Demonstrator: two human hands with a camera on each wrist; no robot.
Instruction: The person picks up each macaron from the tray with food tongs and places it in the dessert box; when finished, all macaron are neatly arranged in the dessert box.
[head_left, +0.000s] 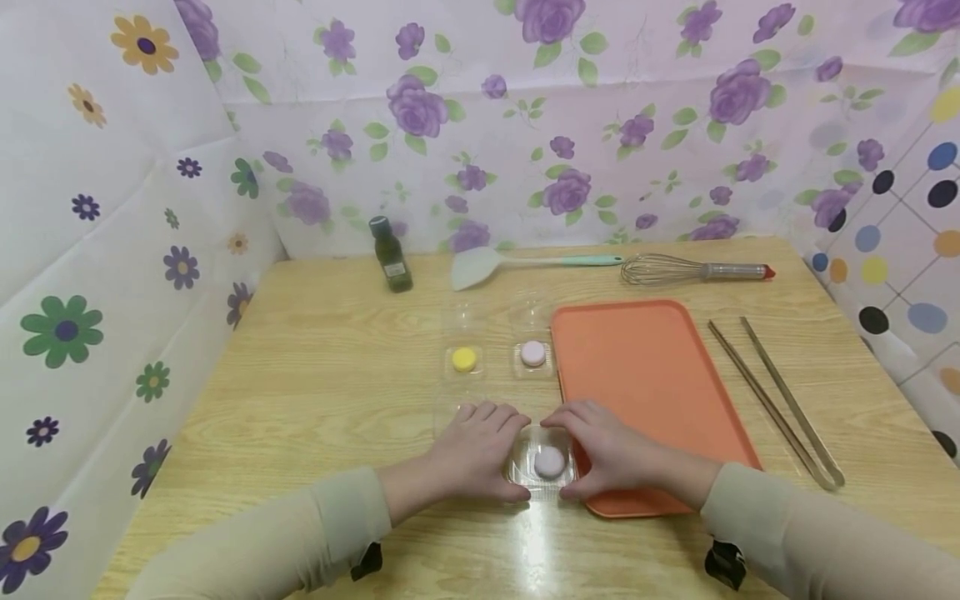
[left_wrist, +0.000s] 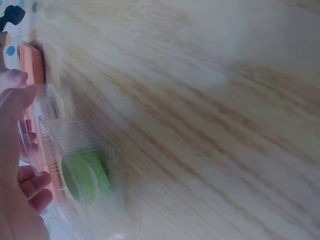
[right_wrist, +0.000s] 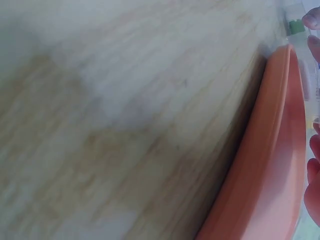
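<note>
Between my two hands is a small clear plastic box [head_left: 527, 450] with a pale lilac macaron [head_left: 550, 462] in it. My left hand [head_left: 480, 450] grips the box's left side, thumb at the near corner and fingers at the far one. My right hand [head_left: 611, 450] holds the opposite side the same way, over the left edge of the orange tray [head_left: 645, 367]. Close by the left hand, a green macaron [left_wrist: 85, 175] sits in another clear box [left_wrist: 75, 130] in the left wrist view; the left hand and arm hide it from the head view.
Beyond the hands, a yellow macaron [head_left: 464, 360] and a pink macaron [head_left: 533, 353] sit in open clear boxes. Metal tongs [head_left: 780, 400] lie right of the tray. A dark bottle [head_left: 392, 257], a spatula [head_left: 480, 267] and a whisk [head_left: 690, 270] line the back.
</note>
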